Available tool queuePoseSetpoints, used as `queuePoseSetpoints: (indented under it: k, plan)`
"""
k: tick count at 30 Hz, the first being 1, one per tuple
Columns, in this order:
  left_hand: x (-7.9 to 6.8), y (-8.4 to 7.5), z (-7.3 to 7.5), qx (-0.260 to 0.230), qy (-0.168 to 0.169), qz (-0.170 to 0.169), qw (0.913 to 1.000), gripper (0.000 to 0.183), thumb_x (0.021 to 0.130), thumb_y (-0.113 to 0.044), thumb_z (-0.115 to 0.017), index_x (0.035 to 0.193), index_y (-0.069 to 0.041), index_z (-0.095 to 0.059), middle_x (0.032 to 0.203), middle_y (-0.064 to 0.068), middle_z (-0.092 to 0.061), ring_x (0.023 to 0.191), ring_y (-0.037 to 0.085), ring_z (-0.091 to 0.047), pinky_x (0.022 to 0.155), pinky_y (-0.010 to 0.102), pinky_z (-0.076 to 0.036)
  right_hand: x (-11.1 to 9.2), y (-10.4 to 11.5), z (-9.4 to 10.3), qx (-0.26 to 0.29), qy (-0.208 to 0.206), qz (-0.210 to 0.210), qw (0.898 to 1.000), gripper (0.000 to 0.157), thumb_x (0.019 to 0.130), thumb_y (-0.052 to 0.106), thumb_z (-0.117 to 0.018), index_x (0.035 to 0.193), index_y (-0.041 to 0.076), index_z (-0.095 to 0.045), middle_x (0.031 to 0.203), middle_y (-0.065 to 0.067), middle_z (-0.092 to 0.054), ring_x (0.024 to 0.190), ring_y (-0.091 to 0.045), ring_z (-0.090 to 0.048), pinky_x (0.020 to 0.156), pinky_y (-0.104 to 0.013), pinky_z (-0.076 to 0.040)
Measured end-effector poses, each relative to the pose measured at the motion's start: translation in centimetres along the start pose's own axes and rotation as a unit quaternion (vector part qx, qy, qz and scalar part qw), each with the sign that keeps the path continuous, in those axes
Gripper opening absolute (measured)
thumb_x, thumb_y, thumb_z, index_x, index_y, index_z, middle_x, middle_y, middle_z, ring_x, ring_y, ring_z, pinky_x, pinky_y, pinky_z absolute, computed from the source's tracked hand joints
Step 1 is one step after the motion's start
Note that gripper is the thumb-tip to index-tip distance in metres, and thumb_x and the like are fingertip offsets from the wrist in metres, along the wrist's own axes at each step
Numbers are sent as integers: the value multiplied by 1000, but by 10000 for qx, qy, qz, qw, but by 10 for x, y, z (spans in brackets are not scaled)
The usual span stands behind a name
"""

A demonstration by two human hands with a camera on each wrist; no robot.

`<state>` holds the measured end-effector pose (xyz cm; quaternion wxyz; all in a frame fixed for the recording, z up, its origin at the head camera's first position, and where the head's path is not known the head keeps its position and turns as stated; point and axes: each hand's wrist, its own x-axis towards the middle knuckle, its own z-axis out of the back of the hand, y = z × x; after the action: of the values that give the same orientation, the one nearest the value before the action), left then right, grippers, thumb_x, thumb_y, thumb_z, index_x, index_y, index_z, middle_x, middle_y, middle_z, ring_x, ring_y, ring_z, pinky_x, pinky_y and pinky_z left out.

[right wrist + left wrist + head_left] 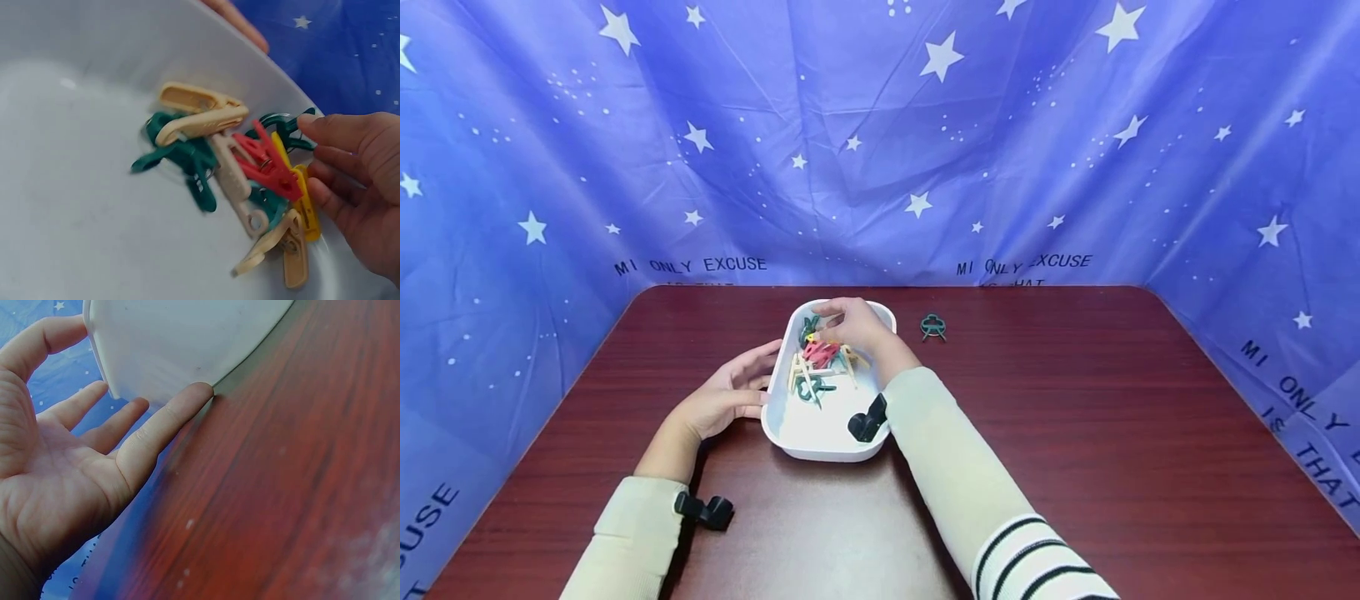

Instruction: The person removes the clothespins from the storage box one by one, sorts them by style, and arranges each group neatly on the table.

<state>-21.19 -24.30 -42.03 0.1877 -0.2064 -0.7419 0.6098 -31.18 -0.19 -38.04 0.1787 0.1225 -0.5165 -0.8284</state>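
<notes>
A white plastic tray (827, 454) stands on the table with a heap of spring clips inside. My left hand (730, 392) is at the tray's left side, its spread fingers (169, 425) touching the outer wall and rim. Over the tray's far end, my right hand (857, 325) reaches in; its thumb and a finger pinch a dark green clip (287, 130) by the wall. Beside those fingertips lie a yellow clip (306, 203) and a red clip (269, 165). Beige clips (203, 122) and another green clip (181, 156) are heaped near them.
One green clip (933, 327) lies on the table, right of the tray. The dark red wooden table (1075, 433) extends on both sides. A blue star-patterned cloth (880, 167) hangs behind it. Black wrist cameras (706, 510) are strapped to both sleeves.
</notes>
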Motion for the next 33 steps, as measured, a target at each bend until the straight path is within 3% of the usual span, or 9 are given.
queuePoseSetpoints:
  k: [3,16,22,28,33]
  plan:
    - [-1,-1,0,13,4,-10,10000,80,88,9,-56,156,-8,-18,150,25,-26,120,26,-54,81,45,-56,2,-2,-4,-268,29,67,9996,46,83,3,-75,127,13,-66,122,-6,-64,104,-20,-59,81,-27,-52]
    - [0,-1,1,20,5,-5,10000,79,88,7,-57,156,-9,-19,150,27,-25,121,29,-52,81,45,-55,5,-2,-10,-520,546,170,9970,47,87,9,-73,133,12,-62,126,-12,-63,117,-25,-56,99,-33,-44]
    - [0,-3,-1,9,-22,0,10000,80,87,7,-57,156,-10,-20,150,26,-26,121,29,-52,81,46,-55,4,-2,-9,-736,315,71,9968,30,88,9,-72,117,2,-69,114,-10,-68,107,-21,-59,96,-30,-46]
    - [0,-4,-2,16,-34,-5,10000,80,87,8,-56,156,-10,-19,150,27,-24,121,29,-51,81,46,-55,4,0,-10,-538,76,-7,9985,18,90,15,-72,104,4,-74,97,-5,-71,89,-16,-60,83,-27,-48]
    - [-1,-4,-2,-3,-55,0,10000,80,87,8,-56,156,-9,-19,151,27,-24,120,28,-52,81,46,-55,3,-2,-9,-386,-108,79,9992,14,89,14,-73,99,6,-76,96,-3,-71,90,-14,-60,83,-27,-48]
